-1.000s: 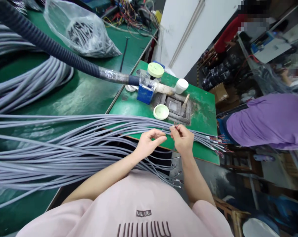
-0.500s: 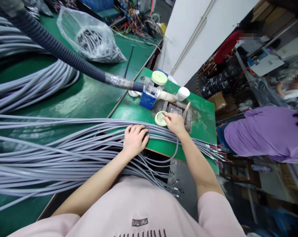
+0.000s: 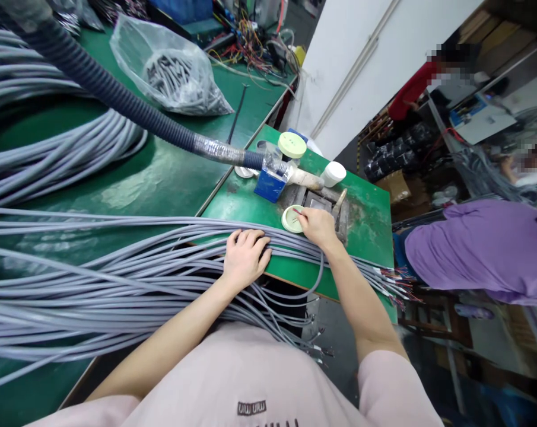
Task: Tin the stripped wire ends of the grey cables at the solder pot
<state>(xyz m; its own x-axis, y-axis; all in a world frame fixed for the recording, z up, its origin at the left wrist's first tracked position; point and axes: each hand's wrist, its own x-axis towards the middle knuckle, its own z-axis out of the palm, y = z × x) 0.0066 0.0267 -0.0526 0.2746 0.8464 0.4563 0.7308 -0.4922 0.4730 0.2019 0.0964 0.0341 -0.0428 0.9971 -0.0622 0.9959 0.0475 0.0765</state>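
Note:
My left hand [image 3: 247, 258] lies over a bundle of grey cables [image 3: 197, 224], its fingers bent across them and its thumb on the near side. My right hand [image 3: 319, 226] is closed in a pinch over a shallow pale-green dish [image 3: 290, 218]. Thin wire ends, one of them reddish, stick out from its fingertips over the dish. A grey cable [image 3: 317, 279] loops up under my right wrist and seems to lead into that hand. Stripped cable ends with coloured wires [image 3: 399, 281] fan out at the table's right edge.
A ribbed dark hose [image 3: 161, 127] crosses above the table to a nozzle beside a blue block [image 3: 269, 185]. Nearby stand a white tub [image 3: 334, 174] and a yellow-lidded jar [image 3: 292, 145]. A plastic bag [image 3: 174, 77] lies behind. A person in purple [image 3: 477, 249] is at right.
The view has shifted slightly, so the scene sits a little lower and further right. Both hands keep nearly the same places, the right one still pinching over the dish.

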